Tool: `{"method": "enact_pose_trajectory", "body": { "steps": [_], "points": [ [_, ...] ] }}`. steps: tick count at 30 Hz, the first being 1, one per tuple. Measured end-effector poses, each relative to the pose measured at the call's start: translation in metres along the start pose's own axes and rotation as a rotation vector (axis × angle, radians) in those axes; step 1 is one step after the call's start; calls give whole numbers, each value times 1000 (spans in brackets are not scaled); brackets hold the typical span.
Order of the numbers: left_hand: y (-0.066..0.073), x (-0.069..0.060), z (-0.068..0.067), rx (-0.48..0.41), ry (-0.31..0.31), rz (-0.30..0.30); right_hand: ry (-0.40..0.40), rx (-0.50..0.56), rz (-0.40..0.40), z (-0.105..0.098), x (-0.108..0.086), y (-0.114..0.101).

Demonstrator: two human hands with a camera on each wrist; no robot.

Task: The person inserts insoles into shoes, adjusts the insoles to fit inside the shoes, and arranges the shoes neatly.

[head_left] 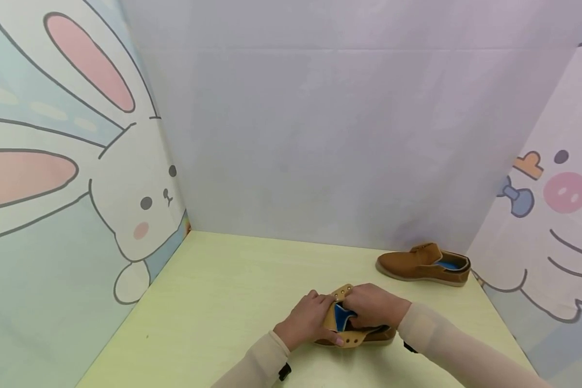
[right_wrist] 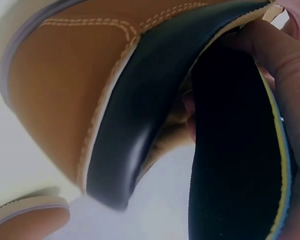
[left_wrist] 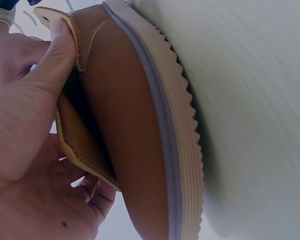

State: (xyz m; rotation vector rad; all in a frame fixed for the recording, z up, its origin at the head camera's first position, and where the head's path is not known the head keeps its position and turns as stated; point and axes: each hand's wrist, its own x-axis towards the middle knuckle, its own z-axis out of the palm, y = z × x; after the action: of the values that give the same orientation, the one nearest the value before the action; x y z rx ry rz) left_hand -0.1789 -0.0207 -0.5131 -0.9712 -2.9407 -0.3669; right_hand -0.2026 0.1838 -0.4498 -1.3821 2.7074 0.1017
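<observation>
A brown leather shoe (head_left: 384, 337) sits on the pale yellow table, its eyelet flaps spread. My left hand (head_left: 304, 321) holds it from the left; in the left wrist view the thumb presses on one tan eyelet flap (left_wrist: 83, 52) and the fingers lie at the other side. My right hand (head_left: 375, 305) is at the shoe's opening, gripping an insole (right_wrist: 235, 145) with a black underside and a blue and yellow edge. The insole is bent, and its blue face (head_left: 341, 317) shows between the flaps. Its front end is hidden inside the shoe.
The second brown shoe (head_left: 407, 265), with blue inside, stands at the back right of the table (head_left: 213, 285), near the grey back wall (head_left: 310, 151). Cartoon-printed panels (head_left: 126, 226) rise at left and right.
</observation>
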Motion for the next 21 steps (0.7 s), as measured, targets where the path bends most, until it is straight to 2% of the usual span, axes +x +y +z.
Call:
{"method": "enact_pose_trajectory", "body": {
  "steps": [8,21],
  "points": [
    [1,0,0,7,11,20,11,-42,-13,9,4,-1],
    [-1,-1,0,4,8,8,67,-50,-31,19,6,-5]
  ]
}}
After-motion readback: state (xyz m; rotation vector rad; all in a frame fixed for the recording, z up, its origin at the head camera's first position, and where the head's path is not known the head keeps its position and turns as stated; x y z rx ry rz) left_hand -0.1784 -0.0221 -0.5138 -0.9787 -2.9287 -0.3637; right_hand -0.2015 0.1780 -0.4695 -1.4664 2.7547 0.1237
